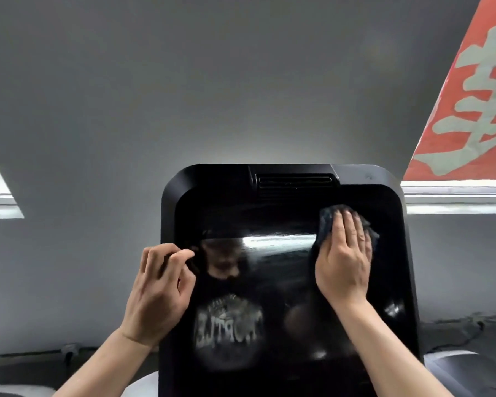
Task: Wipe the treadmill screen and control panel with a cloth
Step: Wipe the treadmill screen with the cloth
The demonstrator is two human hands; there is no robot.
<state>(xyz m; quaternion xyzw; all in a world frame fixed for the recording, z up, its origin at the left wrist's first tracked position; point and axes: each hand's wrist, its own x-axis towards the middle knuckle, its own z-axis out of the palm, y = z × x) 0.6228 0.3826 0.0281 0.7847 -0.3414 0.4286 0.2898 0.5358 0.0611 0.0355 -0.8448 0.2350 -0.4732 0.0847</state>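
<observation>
Right hand (pixel 344 253) flat, fingers together, pressing the cloth (pixel 328 222) on the screen (pixel 269 282) upper right; left hand (pixel 158 287) curled, gripping the screen's left edge; I'd keep that brace and wipe in overlapping even passes down toward the panel, which is out of view.

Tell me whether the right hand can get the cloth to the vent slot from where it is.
Probably yes. The right hand presses the cloth flat on the upper right of the screen; the vent slot sits just above and left, with nothing between.
</observation>
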